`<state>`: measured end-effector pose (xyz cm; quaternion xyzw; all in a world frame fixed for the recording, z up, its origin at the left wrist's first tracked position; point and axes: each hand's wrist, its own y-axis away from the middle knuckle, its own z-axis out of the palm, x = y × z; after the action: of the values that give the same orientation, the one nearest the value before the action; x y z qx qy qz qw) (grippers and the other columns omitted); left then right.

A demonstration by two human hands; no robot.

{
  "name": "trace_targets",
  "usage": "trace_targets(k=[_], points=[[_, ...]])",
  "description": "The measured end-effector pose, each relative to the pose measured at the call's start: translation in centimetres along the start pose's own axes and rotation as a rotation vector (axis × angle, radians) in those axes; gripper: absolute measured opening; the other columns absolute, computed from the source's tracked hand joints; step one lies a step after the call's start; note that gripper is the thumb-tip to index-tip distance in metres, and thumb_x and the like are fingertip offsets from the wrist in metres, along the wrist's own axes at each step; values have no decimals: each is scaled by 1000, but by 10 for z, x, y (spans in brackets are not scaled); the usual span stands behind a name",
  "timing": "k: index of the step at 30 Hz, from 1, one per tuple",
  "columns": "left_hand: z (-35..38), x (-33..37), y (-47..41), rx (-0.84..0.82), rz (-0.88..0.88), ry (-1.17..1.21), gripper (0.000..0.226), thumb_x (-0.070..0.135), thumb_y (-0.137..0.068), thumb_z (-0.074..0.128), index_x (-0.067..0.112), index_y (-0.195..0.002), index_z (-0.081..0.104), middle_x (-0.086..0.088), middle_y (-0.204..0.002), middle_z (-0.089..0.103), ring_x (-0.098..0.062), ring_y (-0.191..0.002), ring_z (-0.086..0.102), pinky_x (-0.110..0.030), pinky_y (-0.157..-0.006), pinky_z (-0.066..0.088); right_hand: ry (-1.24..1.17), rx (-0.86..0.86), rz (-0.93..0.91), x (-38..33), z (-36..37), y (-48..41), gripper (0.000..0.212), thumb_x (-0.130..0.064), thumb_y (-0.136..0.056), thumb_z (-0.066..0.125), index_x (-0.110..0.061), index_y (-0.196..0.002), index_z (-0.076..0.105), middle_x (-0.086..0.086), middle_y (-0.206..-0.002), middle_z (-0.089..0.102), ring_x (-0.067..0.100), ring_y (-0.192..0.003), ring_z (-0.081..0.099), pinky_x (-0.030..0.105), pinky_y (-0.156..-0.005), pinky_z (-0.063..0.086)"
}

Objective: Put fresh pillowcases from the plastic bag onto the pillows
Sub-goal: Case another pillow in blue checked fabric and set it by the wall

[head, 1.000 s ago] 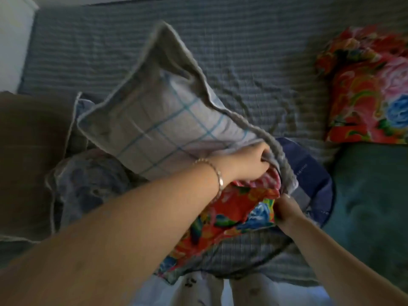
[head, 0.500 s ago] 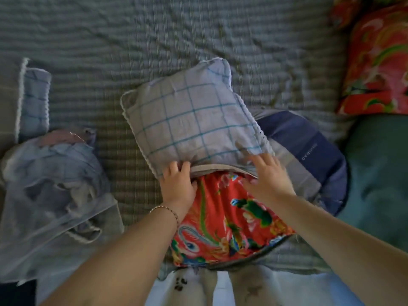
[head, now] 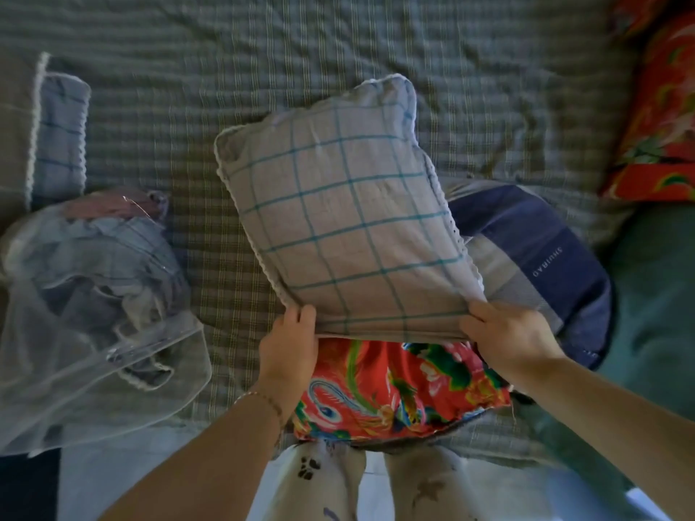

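Grey-checked pillowcase [head: 338, 220] — long axis away, mouth nearest — gripped by left hand [head: 287, 355], right hand [head: 507, 336]

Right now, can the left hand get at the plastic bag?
Probably yes. The plastic bag lies on the bedspread beside the left hand, nothing between them, but that hand grips the edge of the checked pillowcase and must let go first.

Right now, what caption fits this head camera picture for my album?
Left hand and right hand grip a grey blue-checked pillowcase half over a red flowered pillow.

Matt checked cloth pillowcase [head: 338, 227]; glossy clear plastic bag [head: 94, 314].
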<state>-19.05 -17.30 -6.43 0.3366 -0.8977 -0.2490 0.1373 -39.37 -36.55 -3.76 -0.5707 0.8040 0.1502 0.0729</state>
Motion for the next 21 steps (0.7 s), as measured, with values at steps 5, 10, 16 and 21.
trace_targets(k=[5, 10, 16, 21], points=[[18, -4, -32, -57, -500, 429, 37, 12, -92, 38, 11, -129, 38, -16, -128, 46, -36, -112, 49, -44, -88, 43, -57, 78, 52, -4, 8, -5, 26, -4, -64, 40, -13, -55, 63, 3, -57, 57, 22, -43, 52, 23, -34, 40], [24, -11, -29, -365, -936, 972, 38, 21, -98, 33, 0, -121, 53, -21, -112, 63, -32, -98, 63, -38, -85, 51, -95, 84, 198, -13, 15, -2, 23, -6, -63, 40, -12, -55, 60, 1, -57, 55, 22, -45, 52, 23, -35, 37], [23, 5, 28, -770, -1022, 1407, 38, 34, -96, 44, 4, -83, 65, -16, -78, 70, -29, -67, 67, -41, -66, 59, -245, -320, 766, -8, 31, 15, 15, -15, -80, 63, -17, -94, 59, 3, -103, 53, 27, -104, 52, 35, -77, 42], [36, 9, 55, -560, -880, 1321, 41, 45, -94, 40, 12, -96, 65, -8, -85, 72, -22, -78, 69, -36, -72, 57, -374, -428, 1068, -33, 39, 44, 84, -55, -75, 65, -8, -137, 33, 17, -138, 34, 34, -128, 30, 42, -107, 27]])
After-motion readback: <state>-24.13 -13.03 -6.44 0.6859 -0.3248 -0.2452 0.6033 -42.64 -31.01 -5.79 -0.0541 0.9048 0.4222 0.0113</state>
